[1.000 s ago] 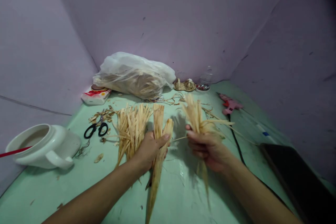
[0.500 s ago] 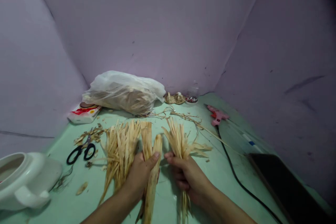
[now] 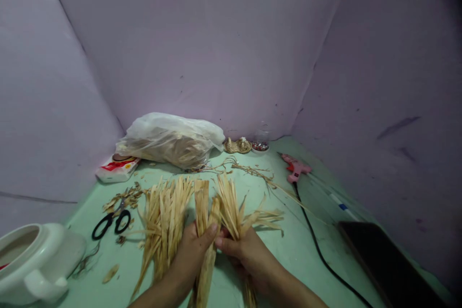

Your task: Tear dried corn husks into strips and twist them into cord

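Observation:
My left hand (image 3: pixel 191 255) is closed on a wide dried husk piece (image 3: pixel 202 207) that lies lengthwise on the green table (image 3: pixel 288 255), thumb pressed across it. My right hand (image 3: pixel 245 255) is closed round a bunch of thin dried husk strips (image 3: pixel 234 211), its top fanned out and leaning against the husk piece. The two hands touch at the thumbs. A loose pile of split husk strips (image 3: pixel 164 221) lies just left of my left hand.
Black scissors (image 3: pixel 111 221) lie at left among husk scraps. A white jug (image 3: pixel 36 260) sits at the near left. A plastic bag of husks (image 3: pixel 169 139) and a red-white packet (image 3: pixel 117 167) stand at the back. A pink glue gun (image 3: pixel 295 167) with black cord lies right, near a dark board (image 3: pixel 390 260).
My right hand has carried its bunch of strips leftward until it meets the left hand and husk piece. The camera has tilted up, so the hands sit lower in view.

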The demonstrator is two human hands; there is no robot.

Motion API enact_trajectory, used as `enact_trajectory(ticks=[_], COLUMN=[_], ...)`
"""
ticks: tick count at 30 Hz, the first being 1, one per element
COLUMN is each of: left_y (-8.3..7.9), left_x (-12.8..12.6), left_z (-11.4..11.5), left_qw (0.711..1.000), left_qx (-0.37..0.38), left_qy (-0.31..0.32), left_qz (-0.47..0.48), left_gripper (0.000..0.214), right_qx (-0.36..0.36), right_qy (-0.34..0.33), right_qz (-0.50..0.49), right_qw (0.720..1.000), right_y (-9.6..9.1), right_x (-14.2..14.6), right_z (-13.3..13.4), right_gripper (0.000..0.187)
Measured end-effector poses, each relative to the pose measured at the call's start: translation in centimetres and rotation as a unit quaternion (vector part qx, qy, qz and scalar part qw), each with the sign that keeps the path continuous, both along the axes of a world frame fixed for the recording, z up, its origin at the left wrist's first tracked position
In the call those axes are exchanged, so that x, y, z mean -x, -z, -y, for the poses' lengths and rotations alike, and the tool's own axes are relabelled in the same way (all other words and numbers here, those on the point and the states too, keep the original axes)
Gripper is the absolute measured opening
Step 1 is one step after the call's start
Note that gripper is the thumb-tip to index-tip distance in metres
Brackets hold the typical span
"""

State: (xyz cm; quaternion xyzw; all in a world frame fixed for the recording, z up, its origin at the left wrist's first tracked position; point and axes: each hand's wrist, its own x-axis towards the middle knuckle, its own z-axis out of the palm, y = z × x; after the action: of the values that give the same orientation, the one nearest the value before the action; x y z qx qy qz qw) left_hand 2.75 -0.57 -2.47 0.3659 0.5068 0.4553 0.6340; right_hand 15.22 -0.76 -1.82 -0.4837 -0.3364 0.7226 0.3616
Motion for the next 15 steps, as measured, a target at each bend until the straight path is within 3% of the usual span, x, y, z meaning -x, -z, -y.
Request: enact_trajectory(ticks=[6,11,15], left_y=[0.5,-0.6,-1.2], left_x=[0.1,0.1,0.1], left_z=[0.1,0.4,0.7], left_qw=[1.0,0.997,0.997], left_qx=[-0.023,-0.056,-0.029], left_qy=[0.015,0.049,0.052], left_qz=[-0.004,0.003,0.048], left_gripper=[0.041,0.052,0.049], right_qx=[-0.013,0.001,-0.015], right_qy=[0.02,0.022,0.005], right_qz=[-0.006,0.013,0.01], right_qw=[1.0,1.0,1.0], right_y=[0.3,0.1,-0.1], right_x=[0.2,-0.2,-0.3], right_z=[-0.1,-0.2,-0.2], right_gripper=[0.037,0.035,0.034])
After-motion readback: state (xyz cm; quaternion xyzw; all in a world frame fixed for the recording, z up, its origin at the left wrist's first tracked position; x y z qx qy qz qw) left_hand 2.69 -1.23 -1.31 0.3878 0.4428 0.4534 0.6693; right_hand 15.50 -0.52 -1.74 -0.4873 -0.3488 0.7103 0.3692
